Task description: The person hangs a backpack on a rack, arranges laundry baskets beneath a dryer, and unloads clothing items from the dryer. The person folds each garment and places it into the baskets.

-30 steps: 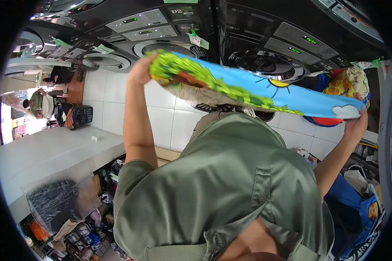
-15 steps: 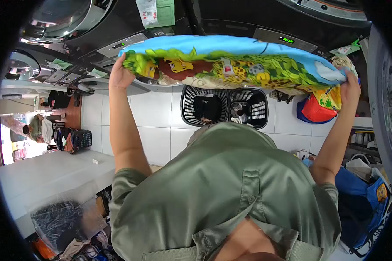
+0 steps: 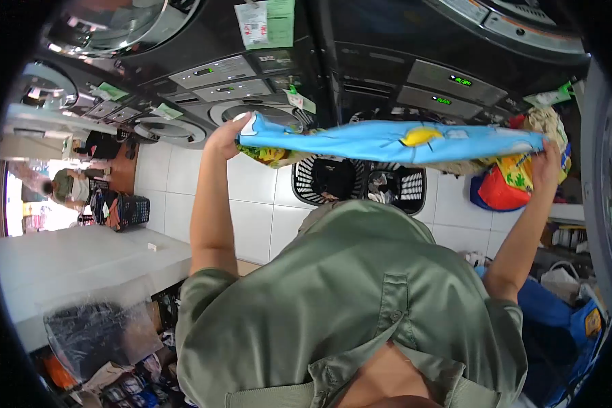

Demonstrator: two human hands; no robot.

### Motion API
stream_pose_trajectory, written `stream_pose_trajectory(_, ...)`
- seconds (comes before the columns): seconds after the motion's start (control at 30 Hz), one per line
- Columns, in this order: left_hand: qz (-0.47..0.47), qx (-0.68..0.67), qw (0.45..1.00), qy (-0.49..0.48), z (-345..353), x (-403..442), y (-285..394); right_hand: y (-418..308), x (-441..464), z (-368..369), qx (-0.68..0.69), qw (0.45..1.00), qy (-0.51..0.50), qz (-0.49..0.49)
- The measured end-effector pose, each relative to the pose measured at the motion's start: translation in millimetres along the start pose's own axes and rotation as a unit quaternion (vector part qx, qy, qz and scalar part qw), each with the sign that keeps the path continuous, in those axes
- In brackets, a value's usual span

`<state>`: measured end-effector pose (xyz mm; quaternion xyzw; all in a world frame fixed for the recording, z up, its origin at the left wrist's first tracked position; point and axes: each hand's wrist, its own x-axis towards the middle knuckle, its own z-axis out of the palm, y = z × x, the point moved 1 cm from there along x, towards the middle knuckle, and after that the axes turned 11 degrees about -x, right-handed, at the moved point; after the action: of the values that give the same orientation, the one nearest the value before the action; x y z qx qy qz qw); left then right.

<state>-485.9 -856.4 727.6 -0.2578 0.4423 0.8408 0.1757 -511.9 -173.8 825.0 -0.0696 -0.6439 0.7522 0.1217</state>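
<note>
- The basket pair (image 3: 413,189), black and slatted, stands on the pale tiled floor (image 3: 255,224) in front of the wearer's green shirt; its left half holds dark fabric, its right half a mix of dark and light pieces.
- The printed cloth (image 3: 381,141) is stretched from side to side, raised over the far part of the basket pair and partly hiding it; its ends reach past the pair on both sides.
- Its visible upper face is mostly light blue, with a yellow shape near the middle, while green and yellow print shows below the left end.
- The left hand (image 3: 229,136) is closed on the cloth's left end, to the left of the basket pair, beside a white patch.
- The right hand (image 3: 546,163) is clamped on the opposite end, well to the right of the basket pair; how each finger sits is too small to tell.
- Dark laundry machines (image 3: 381,41) line the space beyond the basket pair, with lit green displays and paper slips.
- To the right of the basket pair, a red and yellow bag (image 3: 506,187) sits near the right forearm, with pale fabric (image 3: 545,124) just beyond it.
- A light grey counter (image 3: 95,262) runs to the left of the basket pair.
- Another person (image 3: 68,185) is well apart, far to the left of the basket pair, near a clothes-filled basket (image 3: 139,209).
</note>
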Motion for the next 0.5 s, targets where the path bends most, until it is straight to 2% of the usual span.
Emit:
stream_pose_trajectory(0.07, 0.186, 0.040, 0.980, 0.064, -16, -30, 13, -5, -13, -37, 0.023, 1.000, -0.007, -0.019)
stream_pose_trajectory(0.1, 0.275, 0.072, 0.956, 0.079, -18, -54, 14, -11, -23, -55, -0.007, 0.999, 0.034, -0.041)
stream_pose_trajectory(0.13, 0.361, 0.104, 0.922, 0.091, -12, -81, 16, -21, -43, -66, -0.037, 0.998, 0.023, -0.049)
stream_pose_trajectory(0.17, 0.415, 0.033, 0.909, 0.025, 14, -112, 18, -32, -60, -76, -0.038, 0.992, -0.079, -0.096)
stream_pose_trajectory(0.2, 0.463, -0.038, 0.885, -0.042, 37, -130, 21, -46, -65, -83, 0.003, 0.951, -0.268, -0.154)
stream_pose_trajectory(0.23, 0.483, -0.063, 0.844, -0.224, 26, -126, 27, -58, -68, -69, 0.089, 0.924, -0.327, -0.178)
stream_pose_trajectory(0.27, 0.483, -0.086, 0.776, -0.396, 2, -124, 35, -63, -70, -56, 0.173, 0.886, -0.382, -0.197)
stream_pose_trajectory(0.3, 0.401, -0.104, 0.794, -0.445, -13, -110, 47, -49, -49, -85, 0.151, 0.966, -0.174, -0.119)
stream_pose_trajectory(0.33, 0.468, -0.058, 0.880, -0.049, 7, -111, 51, -33, -24, -114, 0.122, 0.991, 0.044, -0.035)
stream_pose_trajectory(0.4, 0.297, 0.030, 0.953, 0.048, 34, -65, 81, -20, 23, -60, 0.036, 0.991, -0.007, 0.131)
stream_pose_trajectory(0.47, 0.347, 0.128, 0.923, 0.102, 63, -40, 71, -3, 12, -35, 0.013, 0.993, 0.061, 0.103)
stream_pose_trajectory(0.5, 0.374, 0.150, 0.912, 0.080, 93, -44, 58, -8, -15, 0, 0.023, 0.996, 0.061, 0.059)
